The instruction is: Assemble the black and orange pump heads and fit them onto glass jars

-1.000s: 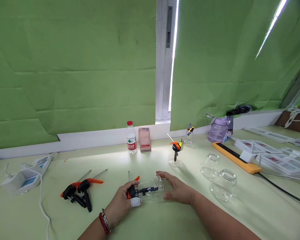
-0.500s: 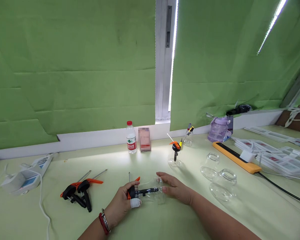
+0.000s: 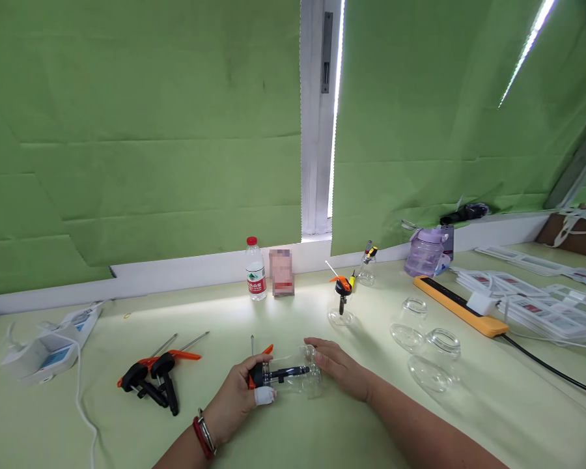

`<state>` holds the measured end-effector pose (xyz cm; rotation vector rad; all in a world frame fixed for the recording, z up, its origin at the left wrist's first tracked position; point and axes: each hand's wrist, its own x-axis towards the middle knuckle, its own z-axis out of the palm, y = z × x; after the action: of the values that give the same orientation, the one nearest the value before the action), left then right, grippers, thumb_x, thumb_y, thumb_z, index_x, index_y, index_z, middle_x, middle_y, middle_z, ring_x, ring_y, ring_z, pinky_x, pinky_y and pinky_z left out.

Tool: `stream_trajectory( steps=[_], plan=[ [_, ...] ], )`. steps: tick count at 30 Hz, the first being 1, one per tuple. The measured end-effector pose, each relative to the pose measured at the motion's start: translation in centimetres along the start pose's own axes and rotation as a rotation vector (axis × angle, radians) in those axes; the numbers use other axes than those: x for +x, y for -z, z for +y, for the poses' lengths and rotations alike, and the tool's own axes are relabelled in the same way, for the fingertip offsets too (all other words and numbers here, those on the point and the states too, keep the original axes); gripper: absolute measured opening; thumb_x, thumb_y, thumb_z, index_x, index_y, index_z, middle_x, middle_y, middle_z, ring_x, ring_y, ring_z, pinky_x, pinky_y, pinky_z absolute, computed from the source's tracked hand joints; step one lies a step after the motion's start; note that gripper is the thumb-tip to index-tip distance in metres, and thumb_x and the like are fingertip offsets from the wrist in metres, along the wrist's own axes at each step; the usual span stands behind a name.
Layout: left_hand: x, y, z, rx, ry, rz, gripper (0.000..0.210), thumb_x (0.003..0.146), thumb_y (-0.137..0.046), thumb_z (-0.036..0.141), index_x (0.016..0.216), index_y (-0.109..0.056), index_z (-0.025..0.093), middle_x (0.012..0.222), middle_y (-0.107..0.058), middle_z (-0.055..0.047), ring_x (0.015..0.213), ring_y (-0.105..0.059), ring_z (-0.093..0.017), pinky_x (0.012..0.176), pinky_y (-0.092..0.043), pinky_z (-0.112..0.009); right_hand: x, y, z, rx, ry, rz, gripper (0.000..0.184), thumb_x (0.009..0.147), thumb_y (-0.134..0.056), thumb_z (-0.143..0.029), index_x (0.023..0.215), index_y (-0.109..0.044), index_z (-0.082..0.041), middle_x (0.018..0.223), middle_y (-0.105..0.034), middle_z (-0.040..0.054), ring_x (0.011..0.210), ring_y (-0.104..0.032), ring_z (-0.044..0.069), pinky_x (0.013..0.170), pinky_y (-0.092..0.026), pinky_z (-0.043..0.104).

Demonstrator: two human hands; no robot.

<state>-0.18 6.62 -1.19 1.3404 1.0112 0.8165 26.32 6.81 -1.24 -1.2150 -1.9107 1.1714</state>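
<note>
A clear glass bottle [image 3: 297, 387] lies sideways between my hands, with a black-and-orange dispenser head [image 3: 256, 376] at its left end and a black tube inside. My left hand [image 3: 237, 389], its thumb wrapped in white tape, closes round the head. At the other end, my right hand [image 3: 340, 368] curves its fingers against the glass base. Two more black-and-orange dispenser heads [image 3: 163, 371] with thin metal rods lie crossed to the left. Beyond my right hand stands a bottle [image 3: 340, 316] fitted with the same kind of head.
Two clear glass bottles [image 3: 434, 368] stand at right, near an orange power strip [image 3: 461, 306]. A water bottle [image 3: 256, 273] and a small box [image 3: 282, 273] are at the back. A purple jug [image 3: 424, 253] and stacked white frames [image 3: 547, 306] sit farther right. White chargers [image 3: 53, 352] with cables lie left.
My right hand's fingers have drawn closer together and lie flatter along the bottle's base. The left hand keeps its hold on the head, and the view has shifted slightly.
</note>
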Motion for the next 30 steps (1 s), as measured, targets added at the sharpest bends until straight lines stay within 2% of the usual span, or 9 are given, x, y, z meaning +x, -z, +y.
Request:
stream_trajectory(
  steps=[2,4,6,10,15,20,24,30],
  plan=[
    [0.0,0.0,0.2,-0.02,-0.004,0.005,0.057,0.056,-0.08,0.023,0.109,-0.061,0.018,0.096,-0.063,-0.003,0.083,-0.055,-0.017,0.074,-0.045,-0.026,0.1,0.1,0.5,0.037,0.042,-0.03,0.063,0.085,-0.041,-0.059,0.137,-0.039,-0.024,0.143,-0.036,0.0098,0.134,-0.024,0.028,0.11,-0.015,0.048],
    [-0.1,0.1,0.4,-0.045,-0.015,0.024,0.056,0.056,-0.079,0.023,0.109,-0.061,0.018,0.099,-0.062,-0.003,0.087,-0.055,-0.018,0.077,-0.046,-0.027,0.1,0.2,1.0,0.069,0.111,-0.062,0.084,0.078,-0.056,-0.057,0.145,-0.015,-0.027,0.144,-0.034,0.0114,0.134,-0.024,0.028,0.109,-0.017,0.049],
    [-0.1,0.2,0.5,-0.056,-0.023,0.048,0.056,0.057,-0.079,0.023,0.11,-0.061,0.019,0.101,-0.062,-0.003,0.088,-0.055,-0.019,0.078,-0.046,-0.028,0.1,0.2,1.4,0.07,0.173,-0.077,0.097,0.07,-0.068,-0.051,0.145,-0.009,-0.029,0.144,-0.031,0.012,0.134,-0.024,0.028,0.108,-0.018,0.049],
    [0.0,0.3,0.5,-0.054,-0.037,0.043,0.057,0.058,-0.078,0.023,0.112,-0.06,0.018,0.102,-0.062,-0.004,0.09,-0.055,-0.019,0.08,-0.046,-0.029,0.1,0.1,1.7,0.041,0.177,-0.055,0.093,0.067,-0.072,-0.046,0.143,-0.022,-0.028,0.141,-0.034,0.0115,0.132,-0.028,0.028,0.108,-0.02,0.047],
    [-0.1,0.1,0.6,-0.039,-0.026,0.038,0.056,0.057,-0.079,0.023,0.109,-0.061,0.018,0.1,-0.062,-0.004,0.09,-0.056,-0.019,0.079,-0.046,-0.027,0.3,-0.1,1.8,0.044,0.158,-0.021,0.086,0.067,-0.071,-0.049,0.139,-0.031,-0.024,0.139,-0.036,0.0119,0.131,-0.029,0.03,0.108,-0.023,0.045],
    [-0.2,0.0,0.7,-0.039,-0.028,0.044,0.056,0.056,-0.079,0.023,0.109,-0.061,0.018,0.097,-0.062,-0.003,0.088,-0.054,-0.02,0.077,-0.045,-0.028,0.4,-0.3,1.2,0.114,0.227,-0.033,0.08,0.067,-0.07,-0.052,0.133,-0.038,-0.022,0.127,-0.047,0.01,0.119,-0.042,0.028,0.103,-0.03,0.041],
    [-0.2,0.1,0.8,-0.05,-0.033,0.014,0.058,0.057,-0.078,0.025,0.112,-0.06,0.018,0.093,-0.061,-0.003,0.084,-0.054,-0.019,0.075,-0.045,-0.029,0.3,-0.2,0.2,0.124,0.234,-0.016,0.072,0.065,-0.067,-0.059,0.122,-0.048,-0.019,0.114,-0.053,0.0077,0.106,-0.048,0.026,0.095,-0.037,0.038],
    [-0.2,-0.1,0.8,-0.028,-0.025,0.006,0.06,0.054,-0.08,0.025,0.11,-0.061,0.017,0.092,-0.06,-0.003,0.083,-0.053,-0.018,0.075,-0.045,-0.028,0.5,-0.4,-0.2,0.198,0.255,-0.047,0.051,0.073,-0.058,-0.061,0.097,-0.057,-0.016,0.091,-0.055,0.0044,0.087,-0.05,0.02,0.081,-0.04,0.032]
  ],
)
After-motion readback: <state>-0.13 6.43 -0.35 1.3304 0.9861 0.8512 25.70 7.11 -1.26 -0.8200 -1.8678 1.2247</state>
